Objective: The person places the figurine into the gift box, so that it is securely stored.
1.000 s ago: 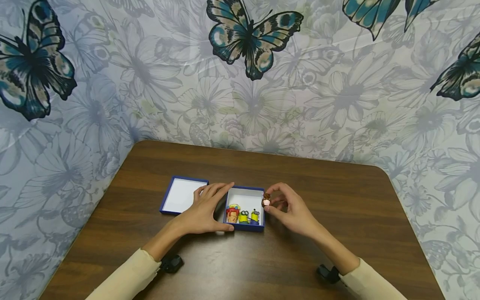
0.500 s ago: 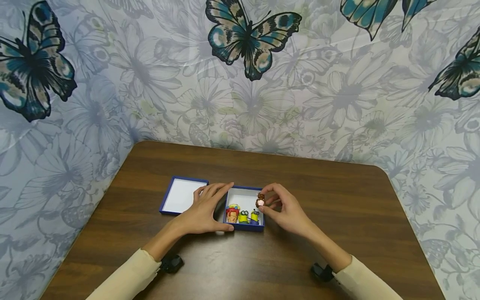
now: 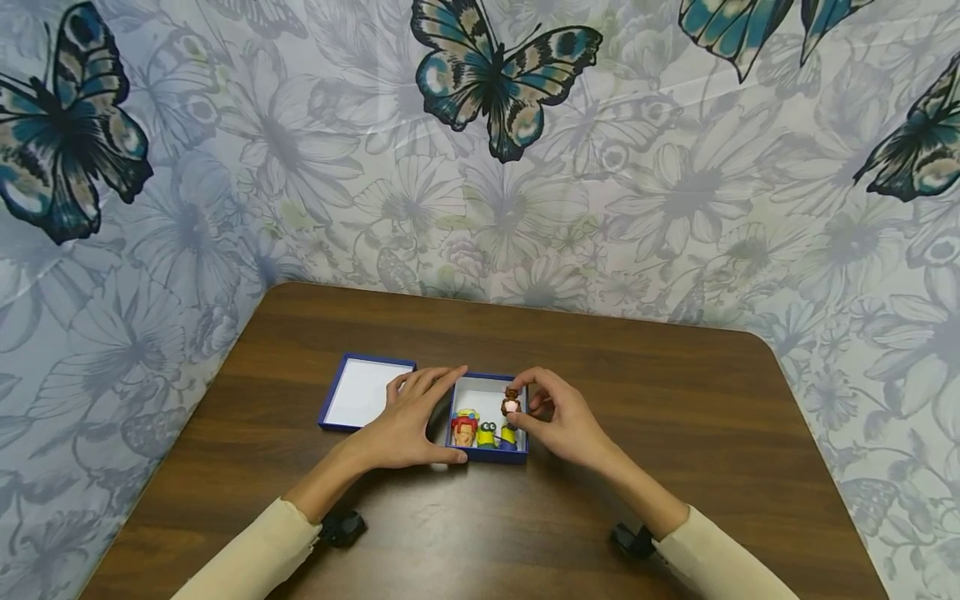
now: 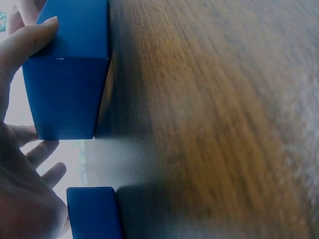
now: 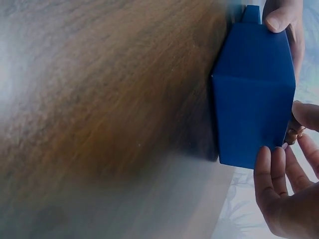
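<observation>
In the head view a small blue box (image 3: 487,456) with a white inside sits at the middle of the table. My left hand (image 3: 405,422) holds it from the left, thumb on the front wall (image 4: 75,35) and fingers toward the back. Between thumb and fingers, my right hand (image 3: 564,421) pinches a small brown figurine (image 3: 511,403) with a pale pink front, over the box's right side. Along the front of the box's inside are a red and tan figurine (image 3: 464,429) and two yellow Minion figurines (image 3: 487,434), the right one partly covered by the brown figurine.
A blue-edged box lid (image 3: 367,392), white side up, lies just left of the box behind my left hand. The wooden table (image 3: 645,367) reaches back to a wall (image 3: 600,233) covered with a butterfly and flower print. Black wrist cameras (image 3: 343,528) hang below both wrists.
My right hand has moved left, carrying the brown figurine from the box's right edge to over its inside. The left hand and the box stay where they were.
</observation>
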Demonstrator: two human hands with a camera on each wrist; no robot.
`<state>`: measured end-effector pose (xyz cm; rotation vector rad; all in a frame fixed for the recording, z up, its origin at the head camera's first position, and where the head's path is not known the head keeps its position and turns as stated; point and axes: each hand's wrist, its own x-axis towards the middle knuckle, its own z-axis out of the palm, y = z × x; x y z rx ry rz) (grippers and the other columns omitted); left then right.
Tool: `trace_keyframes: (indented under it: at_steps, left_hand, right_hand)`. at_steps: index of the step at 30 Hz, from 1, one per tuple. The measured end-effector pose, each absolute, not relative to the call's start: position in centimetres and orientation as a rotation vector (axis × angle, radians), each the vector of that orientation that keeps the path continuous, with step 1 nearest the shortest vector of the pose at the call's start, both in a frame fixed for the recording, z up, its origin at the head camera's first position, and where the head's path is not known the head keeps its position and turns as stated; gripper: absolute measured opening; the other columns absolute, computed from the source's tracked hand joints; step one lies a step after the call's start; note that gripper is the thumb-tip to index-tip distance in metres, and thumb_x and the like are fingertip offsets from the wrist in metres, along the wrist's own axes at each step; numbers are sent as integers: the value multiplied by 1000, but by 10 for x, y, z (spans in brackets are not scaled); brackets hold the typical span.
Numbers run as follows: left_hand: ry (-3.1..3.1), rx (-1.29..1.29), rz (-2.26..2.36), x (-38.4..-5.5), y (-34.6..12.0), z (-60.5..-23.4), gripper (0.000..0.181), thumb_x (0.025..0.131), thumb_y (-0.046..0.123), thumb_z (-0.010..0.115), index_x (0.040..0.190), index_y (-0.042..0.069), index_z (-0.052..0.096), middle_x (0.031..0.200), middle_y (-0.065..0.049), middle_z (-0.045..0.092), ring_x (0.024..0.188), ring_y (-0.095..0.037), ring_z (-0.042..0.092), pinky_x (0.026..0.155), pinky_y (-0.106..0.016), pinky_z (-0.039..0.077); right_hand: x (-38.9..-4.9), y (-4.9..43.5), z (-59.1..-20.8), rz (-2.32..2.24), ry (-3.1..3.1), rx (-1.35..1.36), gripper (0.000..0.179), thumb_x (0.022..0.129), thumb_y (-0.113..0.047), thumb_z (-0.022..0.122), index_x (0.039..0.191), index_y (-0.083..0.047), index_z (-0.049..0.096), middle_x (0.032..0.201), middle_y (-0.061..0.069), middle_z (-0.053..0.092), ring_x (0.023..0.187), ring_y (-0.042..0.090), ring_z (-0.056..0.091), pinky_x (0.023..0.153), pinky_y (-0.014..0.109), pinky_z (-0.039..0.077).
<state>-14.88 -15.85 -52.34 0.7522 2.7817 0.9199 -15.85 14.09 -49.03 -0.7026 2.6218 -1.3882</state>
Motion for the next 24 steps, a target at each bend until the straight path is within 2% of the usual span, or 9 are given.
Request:
trace_keyframes:
  at_steps: [9,15,20,24]
  left_hand:
    - [2780,744,915,-148,-158,-523,125,75,66,90,173,29,23,169,-5,38,159,-34,30,123,-72,9]
    - [2780,736,909,-148,-158,-522,125,75,67,89,173,35,20,169,-5,37,160,-35,29,124,-73,9]
    - [2779,740,916,-149,-158,-523,124,75,66,90,173,29,23,169,-5,37,160,-35,29,124,-73,9]
    - [2780,752,916,-149,-158,-523,124,75,66,90,173,31,22,169,-5,37,160,-34,29,124,-72,9]
  right_hand:
    - [-161,136,-494,-1374,2612,-654,37,92,-20,87,125,-22,69,115,6,73,87,24,63,78,36,55]
    - [-164,132,-494,-1350,2610,-635,36,93,-22,87,124,-23,69,116,-1,73,78,16,57,69,26,48]
    - [-166,128,-494,-1320,2603,-644,37,92,-24,88,124,-21,71,114,2,74,66,10,51,58,22,43]
    - [-167,125,-496,-1275,2609,-637,35,92,-24,88,123,-22,71,115,5,75,63,9,50,57,23,43]
